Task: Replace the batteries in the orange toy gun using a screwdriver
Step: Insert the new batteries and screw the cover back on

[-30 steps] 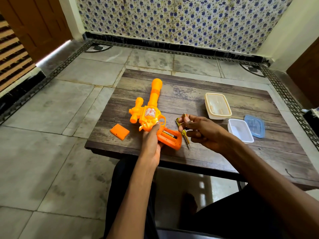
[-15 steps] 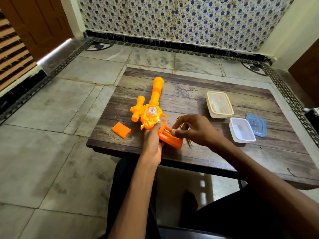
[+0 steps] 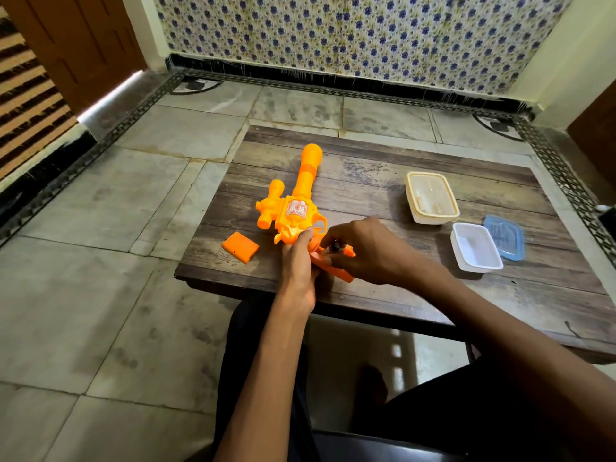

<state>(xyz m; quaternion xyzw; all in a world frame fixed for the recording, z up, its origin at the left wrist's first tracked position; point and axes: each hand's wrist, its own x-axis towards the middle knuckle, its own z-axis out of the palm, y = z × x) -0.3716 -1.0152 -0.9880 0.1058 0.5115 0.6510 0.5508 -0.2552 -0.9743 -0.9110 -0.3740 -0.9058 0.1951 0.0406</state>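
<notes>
The orange toy gun lies on the wooden table with its barrel pointing away from me. My left hand grips it where the body meets the grip, thumb on top. My right hand reaches over the grip, which is open at the battery compartment. Its curled fingertips pinch a small dark battery there. The orange compartment cover lies loose on the table to the left of the gun. The screwdriver is hidden.
A cream lidded container stands right of the gun. Nearer me are an open white tub and its blue lid. The table's near edge runs just in front of my wrists, with tiled floor to the left.
My right hand, holding the yellow screwdriver beside the grip a second ago, has moved left onto the open compartment, and its fingertips now close on a dark battery. The left hand has stayed on the gun.
</notes>
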